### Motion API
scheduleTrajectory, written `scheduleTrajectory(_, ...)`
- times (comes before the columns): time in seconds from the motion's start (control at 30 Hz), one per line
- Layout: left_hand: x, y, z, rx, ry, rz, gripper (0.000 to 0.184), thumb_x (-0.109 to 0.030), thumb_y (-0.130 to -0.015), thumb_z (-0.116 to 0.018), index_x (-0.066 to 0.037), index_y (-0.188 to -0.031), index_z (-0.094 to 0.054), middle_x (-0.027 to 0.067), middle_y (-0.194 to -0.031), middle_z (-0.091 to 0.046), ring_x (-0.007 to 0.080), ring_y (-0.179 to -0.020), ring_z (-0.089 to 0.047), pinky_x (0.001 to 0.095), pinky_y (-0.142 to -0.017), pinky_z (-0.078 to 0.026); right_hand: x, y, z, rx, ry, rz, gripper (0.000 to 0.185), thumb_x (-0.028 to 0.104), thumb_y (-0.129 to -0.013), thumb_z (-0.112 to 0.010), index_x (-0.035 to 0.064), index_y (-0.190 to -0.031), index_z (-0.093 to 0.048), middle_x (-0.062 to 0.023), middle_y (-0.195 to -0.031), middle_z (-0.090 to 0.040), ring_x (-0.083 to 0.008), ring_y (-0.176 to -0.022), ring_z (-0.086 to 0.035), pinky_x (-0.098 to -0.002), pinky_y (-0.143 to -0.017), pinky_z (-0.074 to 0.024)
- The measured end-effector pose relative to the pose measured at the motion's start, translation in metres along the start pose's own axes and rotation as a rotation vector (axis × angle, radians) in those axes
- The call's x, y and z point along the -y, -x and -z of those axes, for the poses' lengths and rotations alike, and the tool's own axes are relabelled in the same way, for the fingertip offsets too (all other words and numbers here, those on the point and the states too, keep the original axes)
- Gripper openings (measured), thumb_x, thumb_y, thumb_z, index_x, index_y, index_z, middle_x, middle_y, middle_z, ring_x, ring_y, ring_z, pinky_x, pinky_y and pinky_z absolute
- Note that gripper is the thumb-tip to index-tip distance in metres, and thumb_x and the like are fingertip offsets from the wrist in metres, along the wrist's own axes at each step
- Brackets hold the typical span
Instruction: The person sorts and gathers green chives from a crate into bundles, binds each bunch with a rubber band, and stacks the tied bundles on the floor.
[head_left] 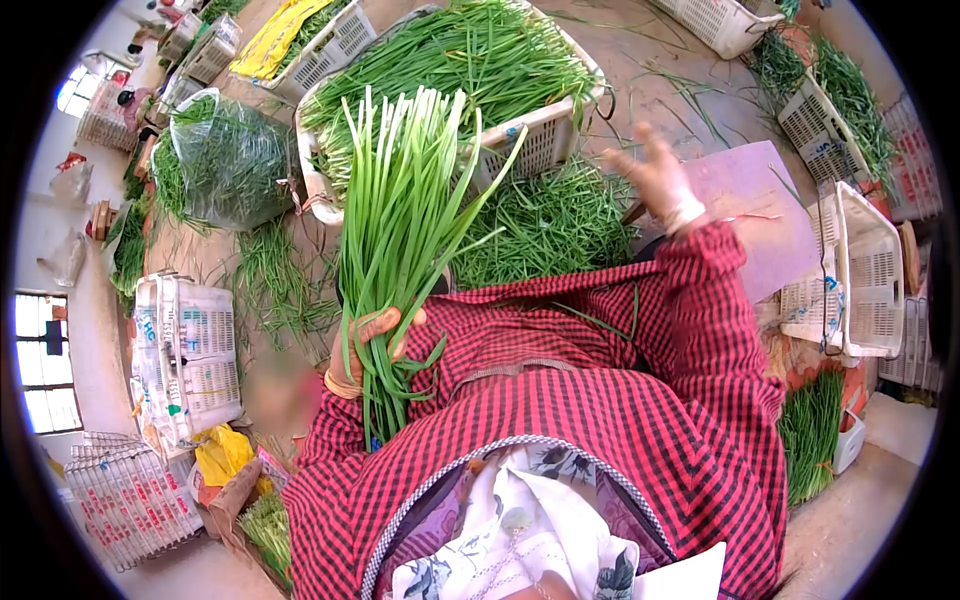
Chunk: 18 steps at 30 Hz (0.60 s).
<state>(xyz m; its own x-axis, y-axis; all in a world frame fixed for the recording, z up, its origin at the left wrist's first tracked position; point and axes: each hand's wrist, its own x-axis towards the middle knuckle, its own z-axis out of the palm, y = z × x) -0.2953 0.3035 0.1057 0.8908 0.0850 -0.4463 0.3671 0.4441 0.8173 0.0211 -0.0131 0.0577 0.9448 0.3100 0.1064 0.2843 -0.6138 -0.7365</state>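
My left hand (pixel 375 335) is wrapped round a thick bunch of long green stalks (pixel 400 220), whose pale ends point up and away from me. The bunch overlaps the near side of a white crate (pixel 540 130) heaped with similar greens (pixel 470 60). To the right, my right hand (pixel 655 180) is raised with its fingers spread, holding nothing, beside a pink board (pixel 750 200). Loose green trimmings (pixel 550 225) lie in a pile between the crate and my lap.
A clear bag of greens (pixel 235 160) stands left of the crate. White crates (pixel 190 350) are stacked at the left, others (pixel 870 270) at the right. More greens (pixel 812 430) lie at the lower right. Stray leaves litter the floor (pixel 640 50).
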Motion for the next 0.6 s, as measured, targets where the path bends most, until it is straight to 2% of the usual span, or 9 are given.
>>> scheduleTrajectory(0.1, -0.011, -0.015, -0.016, 0.046, -0.025, 0.000, 0.037, -0.022, -0.093, -0.064, 0.006, -0.116, -0.061, 0.0106, -0.089, -0.070, 0.0069, -0.051, -0.052, 0.0202, -0.043, -0.035, 0.055, 0.039, -0.025, 0.712, -0.525, -0.093, 0.077, 0.048, -0.090, -0.068, -0.0034, -0.142, -0.044, -0.0196, -0.141, -0.051, -0.0273, -0.131, -0.049, -0.0377, -0.110, -0.0379)
scheduleTrajectory(0.17, -0.020, -0.025, -0.056, -0.130, -0.144, -0.262, 0.028, -0.018, -0.093, -0.065, 0.003, -0.112, -0.061, 0.0092, -0.085, -0.070, 0.0067, -0.053, -0.054, 0.0186, -0.048, -0.041, 0.070, 0.057, -0.057, 0.991, -0.753, -0.084, 0.091, 0.048, -0.091, -0.067, -0.0044, -0.151, -0.024, -0.0217, -0.146, -0.044, -0.0262, -0.135, -0.044, -0.0380, -0.114, -0.0329)
scheduleTrajectory(0.23, -0.008, -0.047, -0.060, -0.136, -0.131, -0.324, 0.031, -0.009, -0.089, -0.068, 0.001, -0.117, -0.059, 0.0110, -0.096, -0.071, 0.0051, -0.054, -0.054, 0.0170, -0.049, -0.042, 0.088, 0.061, -0.067, 0.867, -0.927, -0.062, 0.106, 0.048, -0.088, -0.071, -0.0113, -0.151, -0.009, -0.0233, -0.148, -0.041, -0.0274, -0.136, -0.041, -0.0376, -0.113, -0.0330)
scheduleTrajectory(0.3, -0.001, -0.068, -0.069, -0.256, -0.497, -0.583, 0.051, -0.005, -0.088, -0.067, -0.003, -0.135, -0.047, 0.0108, -0.104, -0.071, 0.0132, -0.067, -0.063, 0.0248, -0.059, -0.050, 0.096, 0.050, -0.076, 0.720, -1.151, 0.004, 0.105, 0.051, -0.085, -0.073, -0.0072, -0.152, -0.016, -0.0205, -0.149, -0.040, -0.0262, -0.138, -0.039, -0.0367, -0.114, -0.0312)
scheduleTrajectory(0.33, -0.002, -0.078, -0.077, -0.336, -0.720, -0.736, 0.066, -0.004, -0.087, -0.068, -0.005, -0.146, -0.037, 0.0105, -0.110, -0.069, 0.0183, -0.076, -0.067, 0.0302, -0.065, -0.055, 0.105, 0.047, -0.063, 0.749, -1.208, 0.013, 0.098, 0.052, -0.083, -0.075, 0.0000, -0.151, -0.027, -0.0161, -0.147, -0.044, -0.0245, -0.136, -0.040, -0.0365, -0.113, -0.0318)
scheduleTrajectory(0.37, -0.002, -0.076, -0.083, -0.393, -0.903, -0.551, 0.080, -0.007, -0.083, -0.070, -0.005, -0.152, -0.028, 0.0159, -0.118, -0.066, 0.0290, -0.089, -0.070, 0.0383, -0.074, -0.056, 0.107, 0.046, -0.064, 0.742, -1.200, 0.024, 0.098, 0.052, -0.083, -0.075, 0.0000, -0.151, -0.027, -0.0161, -0.147, -0.044, -0.0245, -0.136, -0.040, -0.0365, -0.113, -0.0318)
scheduleTrajectory(0.47, 0.004, -0.092, -0.114, -0.396, -1.498, -0.498, 0.097, -0.017, -0.075, -0.072, -0.003, -0.154, -0.017, 0.0230, -0.121, -0.059, 0.0407, -0.087, -0.067, 0.0447, -0.073, -0.055, 0.107, 0.042, -0.071, 0.582, -1.333, -0.111, 0.076, 0.044, -0.082, -0.079, 0.0061, -0.139, -0.046, -0.0087, -0.133, -0.056, -0.0211, -0.123, -0.051, -0.0372, -0.107, -0.0388)
scheduleTrajectory(0.57, 0.010, -0.103, -0.144, -0.279, -1.489, -0.509, 0.105, -0.022, -0.075, -0.072, -0.002, -0.155, -0.008, 0.0213, -0.117, -0.057, 0.0387, -0.083, -0.066, 0.0449, -0.073, -0.055, 0.099, 0.034, -0.067, 0.409, -1.414, -0.149, 0.061, 0.034, -0.082, -0.080, 0.0052, -0.130, -0.055, -0.0069, -0.118, -0.065, -0.0189, -0.107, -0.061, -0.0336, -0.095, -0.0487)
scheduleTrajectory(0.6, 0.009, -0.102, -0.148, -0.186, -1.436, -0.587, 0.104, -0.029, -0.078, -0.072, -0.003, -0.155, -0.009, 0.0232, -0.121, -0.057, 0.0384, -0.090, -0.066, 0.0438, -0.076, -0.055, 0.098, 0.034, -0.056, 0.370, -1.402, -0.221, 0.045, 0.024, -0.083, -0.078, 0.0041, -0.119, -0.061, -0.0058, -0.105, -0.069, -0.0160, -0.090, -0.066, -0.0303, -0.082, -0.0543)
